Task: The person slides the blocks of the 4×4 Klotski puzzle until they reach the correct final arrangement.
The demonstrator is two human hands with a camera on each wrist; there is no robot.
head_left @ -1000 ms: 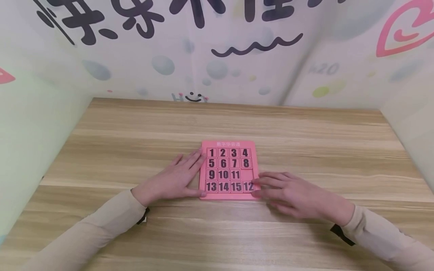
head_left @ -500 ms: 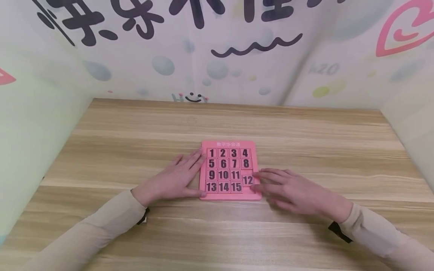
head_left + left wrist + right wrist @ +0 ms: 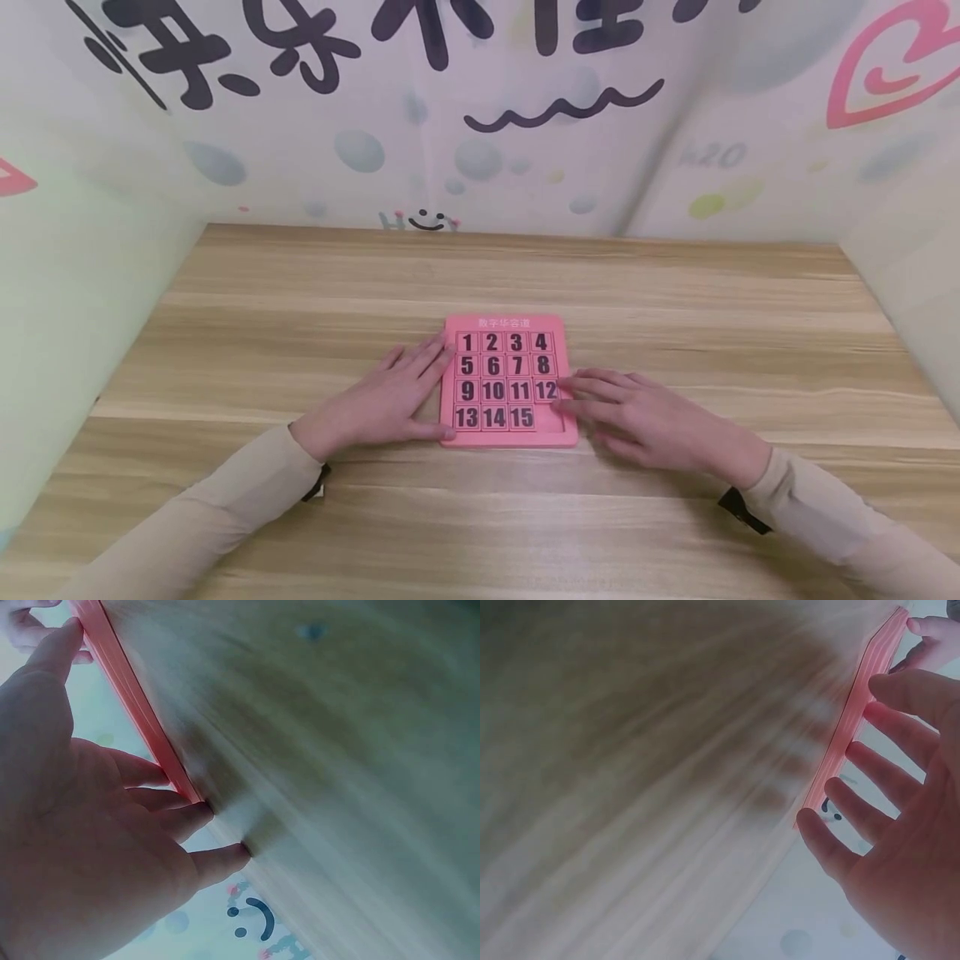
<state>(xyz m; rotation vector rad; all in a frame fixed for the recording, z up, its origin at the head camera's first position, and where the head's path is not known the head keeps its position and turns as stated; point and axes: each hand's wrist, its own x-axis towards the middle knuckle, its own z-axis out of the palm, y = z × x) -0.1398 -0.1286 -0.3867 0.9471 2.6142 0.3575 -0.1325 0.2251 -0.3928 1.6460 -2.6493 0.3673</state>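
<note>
A pink number slide puzzle (image 3: 498, 441) lies flat on the table, its tiles in rows from 1 to 15. Its bottom right slot holds no tile. The left hand (image 3: 384, 400) rests along the puzzle's left edge, fingers extended and thumb at the lower left corner. In the left wrist view the fingertips touch the puzzle's pink side (image 3: 129, 694). From the right, the right hand (image 3: 651, 418) reaches over the frame with its fingertips at the 12 tile (image 3: 545, 390), which sits below 8 and beside 11. The right wrist view shows that hand's fingers (image 3: 885, 774) spread beside the puzzle.
The wood-grain table (image 3: 480, 533) extends around the puzzle. A white wall (image 3: 525, 183) with black characters and coloured drawings stands behind it, and side walls flank the table. Both sleeved forearms come in from the near corners.
The 12 tile has slid away from the person, from the bottom row up into the third row, with the right fingertips on it. The left hand has stayed in place.
</note>
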